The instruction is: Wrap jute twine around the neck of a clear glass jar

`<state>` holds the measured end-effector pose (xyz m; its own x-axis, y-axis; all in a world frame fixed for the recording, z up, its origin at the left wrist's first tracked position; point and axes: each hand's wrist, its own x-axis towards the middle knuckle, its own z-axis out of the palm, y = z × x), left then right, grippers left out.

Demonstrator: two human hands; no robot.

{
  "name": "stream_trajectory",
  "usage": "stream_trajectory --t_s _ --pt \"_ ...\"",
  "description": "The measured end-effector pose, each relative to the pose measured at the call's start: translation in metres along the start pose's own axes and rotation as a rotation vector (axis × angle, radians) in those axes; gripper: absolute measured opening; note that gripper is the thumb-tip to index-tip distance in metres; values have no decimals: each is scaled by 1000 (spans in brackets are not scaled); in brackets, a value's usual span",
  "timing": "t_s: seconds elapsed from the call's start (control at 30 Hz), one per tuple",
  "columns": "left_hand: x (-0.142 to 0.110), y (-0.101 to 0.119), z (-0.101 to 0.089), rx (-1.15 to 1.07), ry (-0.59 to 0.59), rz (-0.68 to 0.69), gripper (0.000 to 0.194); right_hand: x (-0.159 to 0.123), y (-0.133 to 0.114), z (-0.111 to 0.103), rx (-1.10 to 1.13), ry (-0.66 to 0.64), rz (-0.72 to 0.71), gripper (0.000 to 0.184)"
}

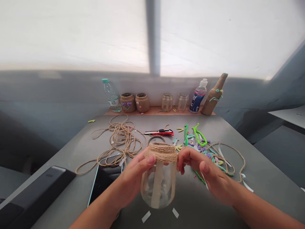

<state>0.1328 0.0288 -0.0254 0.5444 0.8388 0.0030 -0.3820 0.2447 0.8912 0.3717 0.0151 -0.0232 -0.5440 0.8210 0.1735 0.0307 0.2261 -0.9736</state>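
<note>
on head cam i see my left hand and right hand holding a glass jar up above the grey table, between both hands. left fingers are clamped on the twine wrap at jar's top, thumb on the front. right fingers are together, curled against the wrap's right side, tips partly hidden. pale paper strips run down the jar's body. behind the jar lie a red utility knife and a ring of wire. loose jute twine is just left of it, green pipe cleaners and small coloured foam pieces to the right. a black tablet is under my left wrist. on the back shelf stand 2 twine-wrapped jars, 2 bare glass jars, 2 plastic bottles and a twine-wrapped bottle.
</note>
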Motion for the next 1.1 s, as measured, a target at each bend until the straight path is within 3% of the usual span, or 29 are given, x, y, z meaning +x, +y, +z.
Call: stream_trajectory --t_s 0.27,0.43,0.7,0.97,1.1 --pt "1 0 -1 -29 -76 -15 49 -1 -2 2 -12 -52 -13 59" --pt "1 -6 -7 74 5 -47 73 -1 0 2 58 -10 -7 52" --pt "-6 -10 -4 323 19 -86 93 -2 -2 1 -108 -10 -51 57" --pt "-3 -12 -3 422 44 99 76 2 7 7 197 111 7 46" --pt "-2 -13 -4 372 74 141 73 8 12 6 371 84 22 56"
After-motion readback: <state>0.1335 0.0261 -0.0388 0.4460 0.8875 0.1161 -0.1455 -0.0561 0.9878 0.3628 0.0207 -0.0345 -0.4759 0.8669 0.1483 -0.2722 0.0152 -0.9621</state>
